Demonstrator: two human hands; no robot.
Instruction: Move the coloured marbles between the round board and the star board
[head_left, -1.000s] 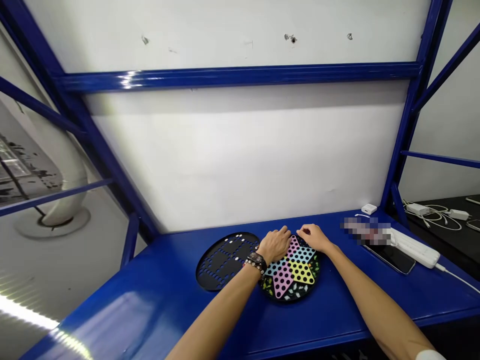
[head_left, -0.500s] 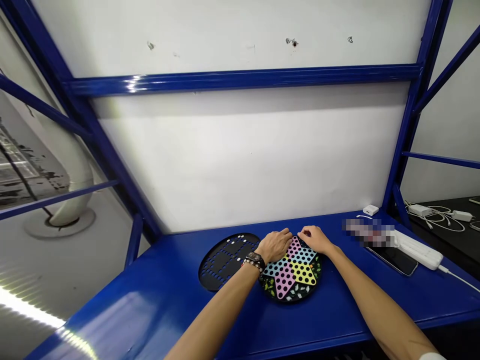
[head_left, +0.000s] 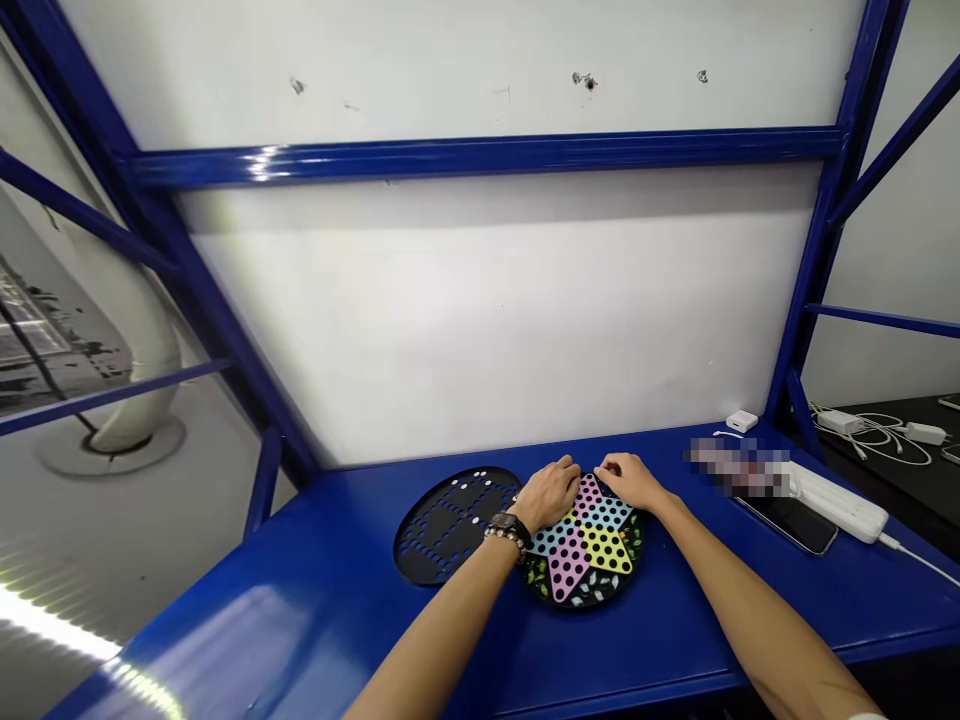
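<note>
A round black Chinese checkers board lies flat on the blue table, its star printed in pink, yellow and light blue with black holes. Across its far left part rests my left hand, fingers bent and pressed together near the far pink point. My right hand is at the far right rim, thumb and fingers closed in a pinch. What either hand holds, if anything, is hidden. Left of the board, partly behind my left wrist, is a round black tray with blue-looking slots and several small white pieces.
To the right on the blue table are a phone, a white power strip with a cable, and a small white adapter. A blue metal frame and white panel rise behind. White cables lie farther right.
Both hands stay at the far part of the board, with only slight finger movement. The camera view has shifted a little.
</note>
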